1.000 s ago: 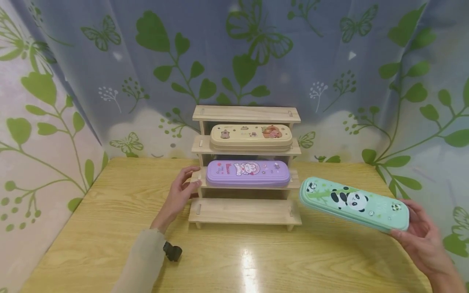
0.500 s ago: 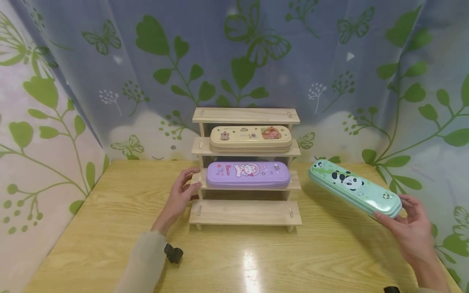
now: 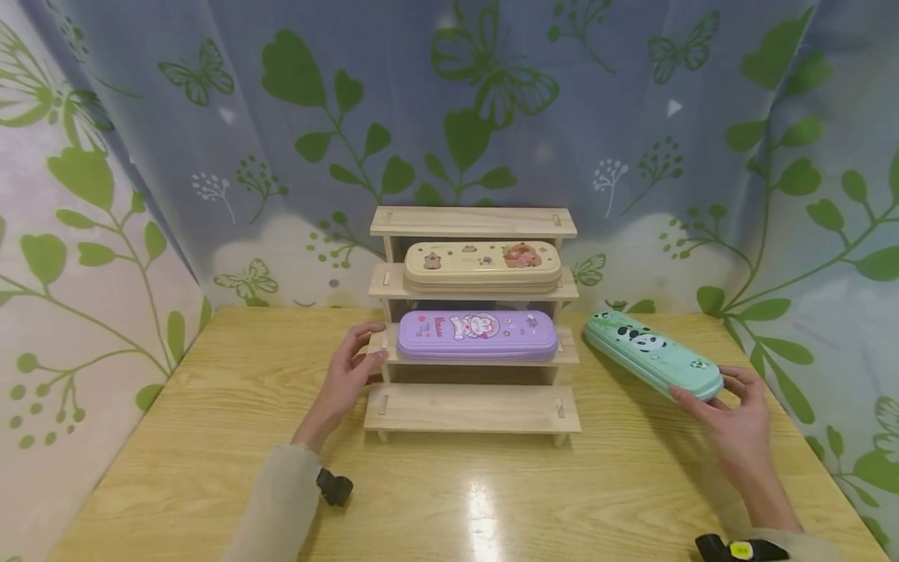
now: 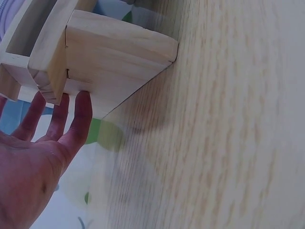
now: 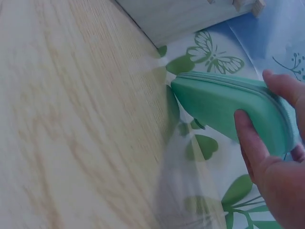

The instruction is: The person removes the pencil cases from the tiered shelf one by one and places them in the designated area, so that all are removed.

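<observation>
My right hand (image 3: pixel 740 425) grips the near right end of a mint green pencil case (image 3: pixel 649 355) with pandas on its lid, held tilted to the right of a stepped wooden rack (image 3: pixel 470 407). The right wrist view shows the zipped side and smooth underside of the green pencil case (image 5: pixel 219 102). My left hand (image 3: pixel 346 375) touches the rack's left end at the second tier from the bottom. In the left wrist view its fingers (image 4: pixel 80 117) are fairly straight, tips against the wood. A purple pencil case (image 3: pixel 477 336) lies on that tier, a cream pencil case (image 3: pixel 482 267) one tier up.
The rack's top tier (image 3: pixel 474 222) and bottom tier are bare. It stands on a wood-grain table (image 3: pixel 232 406), with leaf-and-butterfly curtains (image 3: pixel 232 156) behind and along both sides. Black straps (image 3: pixel 335 488) sit at the wrists.
My right hand has carried the green pencil case leftward, closer to the rack, and its far end has turned toward the back. The left hand stays at the rack.
</observation>
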Motion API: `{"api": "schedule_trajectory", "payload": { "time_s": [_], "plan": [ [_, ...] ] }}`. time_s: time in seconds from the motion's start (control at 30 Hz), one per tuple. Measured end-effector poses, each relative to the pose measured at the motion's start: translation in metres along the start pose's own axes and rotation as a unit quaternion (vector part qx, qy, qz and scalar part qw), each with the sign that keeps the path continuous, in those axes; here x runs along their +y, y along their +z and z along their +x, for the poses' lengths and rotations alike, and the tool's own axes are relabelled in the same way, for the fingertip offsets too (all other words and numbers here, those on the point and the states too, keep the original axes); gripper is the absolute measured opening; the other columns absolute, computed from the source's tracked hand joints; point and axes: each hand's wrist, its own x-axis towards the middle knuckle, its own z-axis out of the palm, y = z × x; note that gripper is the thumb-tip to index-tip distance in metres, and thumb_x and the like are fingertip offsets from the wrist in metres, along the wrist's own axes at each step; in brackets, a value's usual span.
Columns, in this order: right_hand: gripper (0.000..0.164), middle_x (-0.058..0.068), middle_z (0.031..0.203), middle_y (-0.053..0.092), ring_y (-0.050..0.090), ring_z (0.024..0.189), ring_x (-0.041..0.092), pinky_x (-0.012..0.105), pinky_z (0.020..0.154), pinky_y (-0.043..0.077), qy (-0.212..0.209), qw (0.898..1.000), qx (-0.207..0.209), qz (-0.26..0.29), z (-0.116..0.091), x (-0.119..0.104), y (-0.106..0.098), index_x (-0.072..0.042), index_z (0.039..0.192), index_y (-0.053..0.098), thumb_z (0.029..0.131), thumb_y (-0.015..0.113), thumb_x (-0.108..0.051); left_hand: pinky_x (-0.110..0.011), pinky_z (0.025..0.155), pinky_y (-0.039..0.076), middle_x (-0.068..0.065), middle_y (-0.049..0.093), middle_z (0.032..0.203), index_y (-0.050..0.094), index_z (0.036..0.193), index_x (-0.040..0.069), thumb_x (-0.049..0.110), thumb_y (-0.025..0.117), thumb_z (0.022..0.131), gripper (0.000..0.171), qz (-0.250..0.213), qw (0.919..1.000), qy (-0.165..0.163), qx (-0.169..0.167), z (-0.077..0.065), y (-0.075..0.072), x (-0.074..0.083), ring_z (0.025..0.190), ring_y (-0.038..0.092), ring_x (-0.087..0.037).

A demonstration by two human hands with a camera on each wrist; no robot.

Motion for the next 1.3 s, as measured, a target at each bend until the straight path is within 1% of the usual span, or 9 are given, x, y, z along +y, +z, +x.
{"api": "schedule_trajectory", "payload": {
  "time_s": [0.2,0.3,0.43,0.57,0.8,0.93,1.1,1.17,1.3],
  "plan": [
    [0.054,-0.005,0.125,0.042,0.07,0.092,-0.001,0.018,0.075,0.06,-0.031,0.994,-0.07,0.079,-0.005,0.008,0.003,-0.02,0.127,0.044,0.092,0.061,0.016,-0.048,0.089,0.06,-0.017,0.042,0.157,0.046,0.146,0.015,0.014,0.054,0.104,0.042,-0.007,1.0,0.004,0.004,0.0,0.001,0.0,0.11,0.064,-0.026],
    [0.054,-0.007,0.124,0.047,0.071,0.093,0.0,0.018,0.075,0.06,-0.04,0.993,-0.089,0.07,-0.008,0.011,0.003,-0.018,0.127,0.046,0.09,0.06,0.018,-0.05,0.09,0.06,-0.017,0.041,0.157,0.046,0.146,0.015,0.015,0.054,0.105,0.042,-0.005,1.0,0.005,0.003,0.0,0.001,0.0,0.11,0.064,-0.026],
    [0.059,-0.01,0.122,0.051,0.07,0.095,-0.002,0.018,0.076,0.06,-0.032,0.993,-0.113,0.02,-0.01,0.012,0.003,-0.02,0.133,0.047,0.089,0.066,0.015,-0.05,0.09,0.06,-0.017,0.04,0.158,0.046,0.146,0.017,0.017,0.054,0.105,0.042,-0.004,1.0,0.003,0.004,-0.001,0.001,-0.001,0.112,0.063,-0.029],
    [0.063,-0.011,0.122,0.05,0.069,0.098,-0.006,0.016,0.077,0.059,-0.012,0.989,-0.14,-0.041,-0.012,0.014,0.003,-0.019,0.143,0.048,0.09,0.071,0.006,-0.045,0.089,0.059,-0.017,0.039,0.159,0.047,0.146,0.017,0.018,0.054,0.105,0.042,-0.004,1.0,0.002,0.004,-0.001,0.001,0.0,0.113,0.063,-0.032],
    [0.057,-0.01,0.122,0.052,0.07,0.098,-0.002,0.018,0.078,0.059,-0.011,0.983,-0.178,-0.054,-0.019,0.017,0.007,-0.015,0.139,0.051,0.09,0.071,0.007,-0.041,0.087,0.06,-0.016,0.04,0.158,0.046,0.145,0.019,0.018,0.054,0.104,0.042,-0.003,1.0,0.001,0.002,-0.001,0.001,0.0,0.11,0.063,-0.025],
    [0.054,-0.01,0.121,0.054,0.072,0.096,0.003,0.024,0.076,0.062,-0.01,0.976,-0.2,-0.082,-0.022,0.017,0.009,-0.01,0.137,0.049,0.091,0.071,0.006,-0.042,0.087,0.06,-0.016,0.039,0.159,0.046,0.146,0.017,0.018,0.054,0.105,0.041,-0.003,1.0,0.005,0.003,-0.001,0.001,0.001,0.11,0.063,-0.024],
    [0.053,-0.015,0.119,0.054,0.071,0.095,0.001,0.024,0.077,0.061,-0.015,0.962,-0.205,-0.178,-0.025,0.016,0.011,-0.003,0.138,0.046,0.093,0.073,-0.005,-0.042,0.088,0.06,-0.016,0.039,0.159,0.046,0.146,0.016,0.019,0.054,0.106,0.041,-0.002,1.0,0.006,0.003,-0.001,0.001,0.001,0.112,0.063,-0.027],
    [0.055,-0.009,0.124,0.054,0.07,0.096,0.0,0.024,0.079,0.061,-0.016,0.955,-0.205,-0.212,-0.026,0.017,0.011,-0.002,0.139,0.045,0.093,0.074,-0.01,-0.041,0.088,0.06,-0.016,0.039,0.159,0.046,0.146,0.017,0.019,0.053,0.106,0.041,-0.001,1.0,0.004,0.003,-0.001,0.001,0.0,0.114,0.062,-0.028],
    [0.056,0.013,0.131,0.058,0.065,0.096,-0.002,0.024,0.077,0.059,-0.024,0.94,-0.197,-0.278,-0.027,0.016,0.011,-0.002,0.139,0.049,0.093,0.076,-0.016,-0.04,0.087,0.06,-0.016,0.039,0.159,0.046,0.146,0.019,0.019,0.053,0.106,0.041,0.0,1.0,0.003,0.003,-0.002,0.001,0.0,0.116,0.062,-0.031]
  ]
}}
